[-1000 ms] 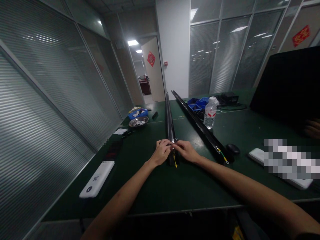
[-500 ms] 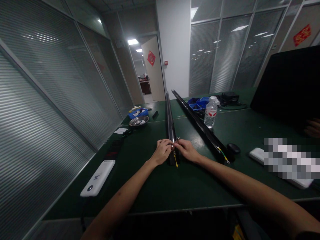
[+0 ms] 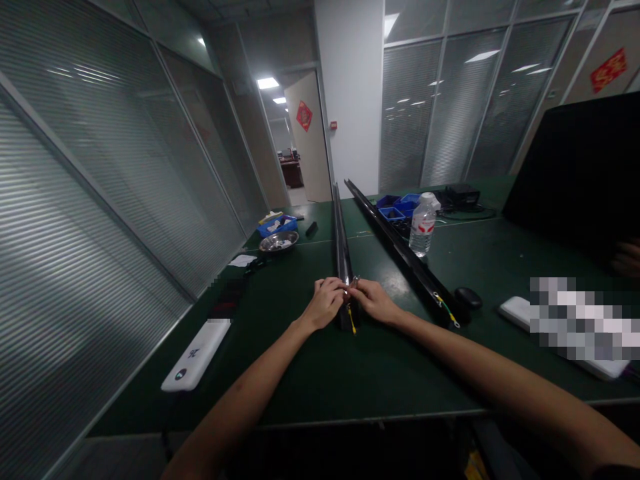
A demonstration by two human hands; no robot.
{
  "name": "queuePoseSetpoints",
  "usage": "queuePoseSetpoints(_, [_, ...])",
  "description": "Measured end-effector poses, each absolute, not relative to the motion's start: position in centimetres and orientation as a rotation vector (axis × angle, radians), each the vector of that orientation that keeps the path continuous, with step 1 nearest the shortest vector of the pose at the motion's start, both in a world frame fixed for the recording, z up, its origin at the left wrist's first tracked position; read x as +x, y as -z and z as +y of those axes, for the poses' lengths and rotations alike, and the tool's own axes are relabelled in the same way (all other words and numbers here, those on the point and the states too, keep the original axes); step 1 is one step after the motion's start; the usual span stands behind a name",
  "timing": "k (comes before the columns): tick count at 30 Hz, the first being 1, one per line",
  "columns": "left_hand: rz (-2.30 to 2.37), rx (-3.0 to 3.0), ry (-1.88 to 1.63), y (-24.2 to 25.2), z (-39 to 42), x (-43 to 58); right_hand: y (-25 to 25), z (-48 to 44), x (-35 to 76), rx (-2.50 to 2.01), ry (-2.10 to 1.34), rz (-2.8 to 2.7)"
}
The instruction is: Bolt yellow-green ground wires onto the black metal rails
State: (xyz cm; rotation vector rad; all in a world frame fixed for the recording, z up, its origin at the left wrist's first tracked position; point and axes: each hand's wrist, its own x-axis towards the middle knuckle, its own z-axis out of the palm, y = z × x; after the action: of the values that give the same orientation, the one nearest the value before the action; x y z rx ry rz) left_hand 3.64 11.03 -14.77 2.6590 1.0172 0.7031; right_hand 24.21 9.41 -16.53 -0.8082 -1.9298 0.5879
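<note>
A long dark metal channel lies lengthwise on the green table, its near end under my hands. My left hand is closed at the channel's near end, fingertips pressed on something small I cannot make out. Touching it from the right, my right hand pinches small metal parts whose shape is unclear. A short yellow wire sticks out below the fingertips. To the right lies a second dark channel with a green-yellow wire at its near end.
A water bottle stands right of the second channel, with blue bins behind. A metal bowl and blue basket sit back left. White devices lie at both sides. At the right, part of another person's hand shows beside a black screen.
The view has shifted very slightly. My hands keep nearly the same hold at the channel's near end.
</note>
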Motion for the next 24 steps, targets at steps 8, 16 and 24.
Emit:
queuePoseSetpoints(8, [0.998, 2.661, -0.725, 14.89, 11.04, 3.63, 16.27, 8.98, 24.27, -0.791, -0.595, -1.918])
queuePoseSetpoints(16, [0.999, 2.656, -0.72, 14.85, 11.07, 3.54, 16.34, 9.04, 24.21, -0.814, -0.566, -1.93])
queuePoseSetpoints(24, [0.999, 2.659, -0.73, 15.08, 11.18, 3.6, 16.23, 8.74, 23.99, -0.85, -0.52, -1.934])
